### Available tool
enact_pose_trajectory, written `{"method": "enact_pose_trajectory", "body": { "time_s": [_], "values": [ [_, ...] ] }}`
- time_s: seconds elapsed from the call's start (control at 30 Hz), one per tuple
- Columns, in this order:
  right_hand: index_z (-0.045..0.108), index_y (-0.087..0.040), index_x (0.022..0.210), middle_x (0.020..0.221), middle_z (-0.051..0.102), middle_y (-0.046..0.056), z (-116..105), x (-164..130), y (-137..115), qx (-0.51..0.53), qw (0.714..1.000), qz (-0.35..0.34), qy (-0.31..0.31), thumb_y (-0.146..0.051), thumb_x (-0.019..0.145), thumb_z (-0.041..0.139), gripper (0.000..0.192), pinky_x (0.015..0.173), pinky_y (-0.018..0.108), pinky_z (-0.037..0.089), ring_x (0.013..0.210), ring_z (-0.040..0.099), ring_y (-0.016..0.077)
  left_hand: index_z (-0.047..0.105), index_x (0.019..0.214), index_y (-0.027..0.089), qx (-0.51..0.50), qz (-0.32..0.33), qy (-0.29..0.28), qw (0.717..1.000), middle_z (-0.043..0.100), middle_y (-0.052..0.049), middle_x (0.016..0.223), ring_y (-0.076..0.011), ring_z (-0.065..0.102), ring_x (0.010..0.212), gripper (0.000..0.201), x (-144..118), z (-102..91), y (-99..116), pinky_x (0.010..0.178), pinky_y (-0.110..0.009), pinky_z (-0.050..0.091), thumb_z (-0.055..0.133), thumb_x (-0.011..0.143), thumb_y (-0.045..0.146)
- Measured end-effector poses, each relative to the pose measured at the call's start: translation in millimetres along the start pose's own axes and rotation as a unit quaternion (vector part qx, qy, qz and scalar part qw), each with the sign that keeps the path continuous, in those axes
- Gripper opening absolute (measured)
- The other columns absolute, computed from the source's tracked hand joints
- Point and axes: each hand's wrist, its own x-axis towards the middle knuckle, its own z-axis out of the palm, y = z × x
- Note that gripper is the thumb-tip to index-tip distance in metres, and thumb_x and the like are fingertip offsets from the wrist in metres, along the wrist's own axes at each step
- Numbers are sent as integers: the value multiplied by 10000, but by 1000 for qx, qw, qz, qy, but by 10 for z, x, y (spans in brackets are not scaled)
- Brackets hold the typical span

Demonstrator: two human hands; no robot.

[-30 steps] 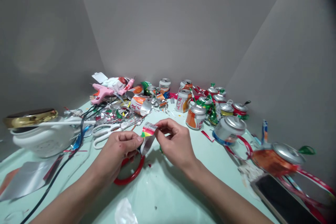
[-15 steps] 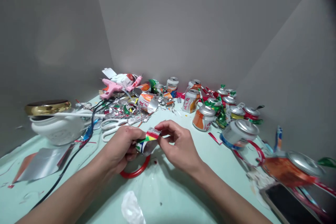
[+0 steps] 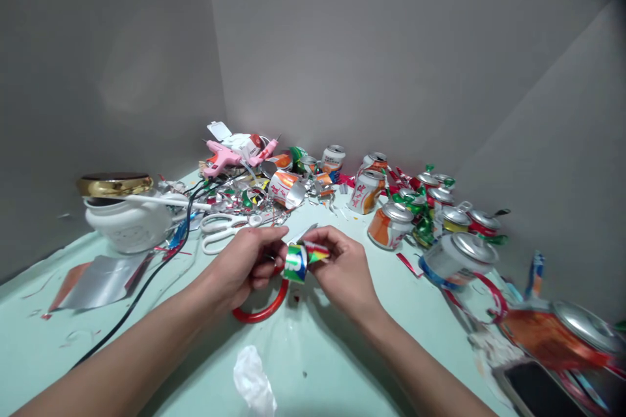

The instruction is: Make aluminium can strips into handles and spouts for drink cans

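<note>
Between my hands is a bent strip of aluminium can (image 3: 295,263), printed green, white and blue, with a red and yellow end. My right hand (image 3: 342,264) pinches that end between thumb and fingers. On the other side, my left hand (image 3: 252,260) has its fingers curled at the strip's left edge, its thumb stretched above. A grey pointed edge (image 3: 307,232) shows behind the fingertips; what it belongs to is hidden. Below my left hand lies a red ring-shaped loop (image 3: 261,314), its upper part covered by the hand. White-handled scissors (image 3: 220,231) rest just beyond my left hand.
At the left stand a white pot (image 3: 130,225) and a cut metal sheet (image 3: 100,280), beside a black cable (image 3: 141,300). Pink glue guns (image 3: 222,158) lie on scraps behind. Several cans (image 3: 390,225) line the right, with a phone (image 3: 538,388) nearer. Crumpled tissue (image 3: 253,378) lies in front.
The strip has been turned, so its green and blue face now points toward me and the red end sits in my right hand. The view has shifted slightly left.
</note>
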Motion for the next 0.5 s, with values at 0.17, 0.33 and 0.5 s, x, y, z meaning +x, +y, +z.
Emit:
{"method": "enact_pose_trajectory", "body": {
  "time_s": [0.17,0.33,0.5],
  "values": [
    [550,-171,677,604,632,-17,-123,141,-7,166,971,164,51,-138,428,744,317,540,292,517,559,604,150,562,686,143,36,97,-13,994,449,67,520,-26,316,413,119,12,-15,-36,383,-145,233,647,619,191],
    [509,-179,619,569,606,-21,-164,170,30,186,967,168,41,-163,433,776,326,544,306,525,572,614,162,613,940,151,113,149,-38,982,493,60,565,-44,354,400,303,3,67,-129,380,-175,271,656,651,231],
    [523,-178,658,592,600,-37,-117,129,-9,221,961,164,26,-162,393,806,388,534,267,510,549,580,129,651,799,138,139,182,-25,973,518,38,537,-74,409,396,149,-10,140,-205,413,-212,338,624,682,227]
  ]
}}
